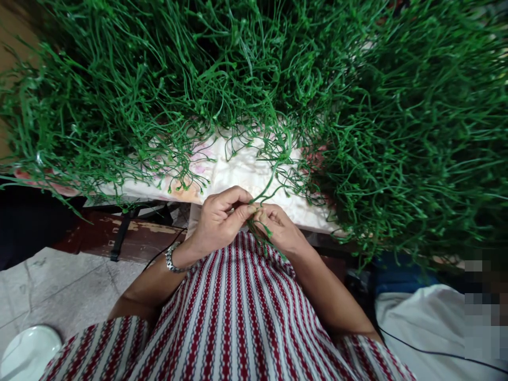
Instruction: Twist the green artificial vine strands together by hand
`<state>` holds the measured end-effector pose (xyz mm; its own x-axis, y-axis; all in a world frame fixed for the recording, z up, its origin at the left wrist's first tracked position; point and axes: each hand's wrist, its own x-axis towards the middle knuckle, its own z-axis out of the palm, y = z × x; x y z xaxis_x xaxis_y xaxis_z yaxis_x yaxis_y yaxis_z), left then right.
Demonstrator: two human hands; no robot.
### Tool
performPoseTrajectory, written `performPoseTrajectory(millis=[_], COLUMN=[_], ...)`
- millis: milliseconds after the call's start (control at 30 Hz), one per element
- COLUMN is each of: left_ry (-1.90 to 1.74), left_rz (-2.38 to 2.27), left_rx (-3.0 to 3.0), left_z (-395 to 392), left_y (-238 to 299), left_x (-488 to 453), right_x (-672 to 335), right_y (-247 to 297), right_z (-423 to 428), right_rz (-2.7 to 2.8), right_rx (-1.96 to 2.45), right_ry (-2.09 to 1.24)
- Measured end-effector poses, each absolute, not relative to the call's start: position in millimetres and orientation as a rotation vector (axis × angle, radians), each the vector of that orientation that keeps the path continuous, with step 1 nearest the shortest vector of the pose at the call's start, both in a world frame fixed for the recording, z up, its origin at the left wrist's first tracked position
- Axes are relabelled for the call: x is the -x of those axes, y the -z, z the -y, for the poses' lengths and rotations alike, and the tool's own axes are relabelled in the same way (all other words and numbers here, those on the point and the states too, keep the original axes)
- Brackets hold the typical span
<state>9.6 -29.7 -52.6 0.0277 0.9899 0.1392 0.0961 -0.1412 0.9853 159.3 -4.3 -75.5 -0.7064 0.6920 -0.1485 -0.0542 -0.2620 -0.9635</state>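
Note:
My left hand (224, 219) and my right hand (284, 230) meet just beyond my striped top, over the table's near edge. Thumbs and fingers of both are pinched together on a thin green artificial plant stem (270, 189). Part of it reaches up toward the table, while small forked green tips hang below my fingers. The exact point of the pinch is hidden by the fingertips. Beyond lies a large heap of similar green stems (138, 90), spread over a pale floral cloth (238, 169). A metal-band watch (170, 258) circles my left wrist.
More green stems (416, 143) pile high on the right, overhanging the table edge. A worn brown wooden beam (93, 233) shows below the cloth at left. A white round dish (34, 352) sits low at left. Another person's pale clothing (424, 317) is close at right, crossed by a black cable.

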Motion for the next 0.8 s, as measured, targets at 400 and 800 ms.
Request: performPoseTrajectory(millis=[400,800], left_ry=[-1.244,-1.365], left_rz=[-1.209,-0.746], left_rx=[-1.187,-0.595], left_z=[32,27], left_y=[57,51], left_x=[-10,-17], right_x=[-150,-156], right_y=[72,70], right_z=[17,20], right_rz=[1.386,1.527], right_rx=[0.986,0.922], right_ry=[-1.881,-1.682])
